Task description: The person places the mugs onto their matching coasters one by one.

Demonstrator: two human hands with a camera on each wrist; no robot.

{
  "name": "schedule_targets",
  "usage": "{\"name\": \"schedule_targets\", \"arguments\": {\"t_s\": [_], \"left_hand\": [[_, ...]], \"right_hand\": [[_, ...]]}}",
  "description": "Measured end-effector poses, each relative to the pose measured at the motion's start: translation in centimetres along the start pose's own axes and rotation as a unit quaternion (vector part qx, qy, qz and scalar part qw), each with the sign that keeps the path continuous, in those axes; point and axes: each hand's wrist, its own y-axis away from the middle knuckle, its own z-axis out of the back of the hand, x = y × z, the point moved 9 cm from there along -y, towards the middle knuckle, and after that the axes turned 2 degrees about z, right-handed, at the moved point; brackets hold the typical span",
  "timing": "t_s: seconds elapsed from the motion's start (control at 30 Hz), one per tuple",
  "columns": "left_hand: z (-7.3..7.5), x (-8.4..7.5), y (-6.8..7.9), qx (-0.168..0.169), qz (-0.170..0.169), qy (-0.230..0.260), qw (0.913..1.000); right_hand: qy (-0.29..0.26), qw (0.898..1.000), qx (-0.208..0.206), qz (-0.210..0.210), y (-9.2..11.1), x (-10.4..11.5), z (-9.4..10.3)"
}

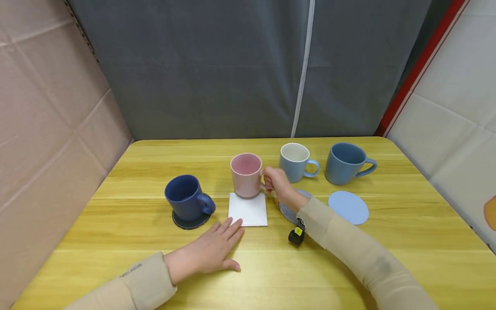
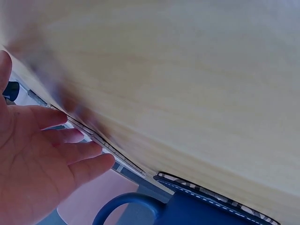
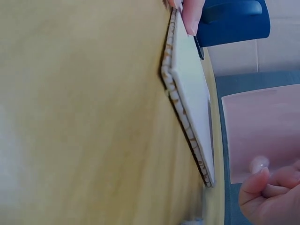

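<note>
R hand [image 1: 280, 184] has the pink mug [image 1: 245, 183], grip pinching its handle [image 1: 263, 186] w/ fingers curled. Mug is held roughly upright over the far edge of the white square coaster [image 1: 249, 211], near mid-surface [image 1: 271, 267]. Handle hold prob. chosen b/c it leaves rim + base free. L hand [image 1: 211, 249] is spread, palm down, fingertips at the white coaster's near-left corner, thumb out to the side, holding nothing. Likely there to stop the coaster sliding; can't tell how hard it presses.

Toward the surface's left edge: dark blue mug [image 1: 183, 204] on a black round coaster [image 1: 189, 224], handle turned right + toward near edge. Right of ctr: grey round coaster [image 1: 287, 213], partly hidden by R arm, then pale blue round coaster [image 1: 348, 208]. Behind those, toward far edge: light blue mug [image 1: 292, 168] w/ white inside, then teal mug [image 1: 342, 168] nearest the far-right corner. Both handles point right, prob. for easy right-hand pickup.

Views: head cam gives full layout, but mug height is hard to judge there. R wrist cam shows a gap under the mug base, so it's off the coaster; also the coaster's patterned side edge. L wrist cam adds L palm + white stitching on the black coaster.
</note>
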Motion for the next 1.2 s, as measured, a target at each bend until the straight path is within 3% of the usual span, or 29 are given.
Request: {"name": "schedule_targets", "arguments": {"t_s": [1.2], "left_hand": [[0.4, 0.0, 0.1, 0.000, 0.006, 0.013, 0.9999]], "right_hand": [[0.004, 0.998, 0.052, -0.022, 3.2, -1.0, -1.0]]}}
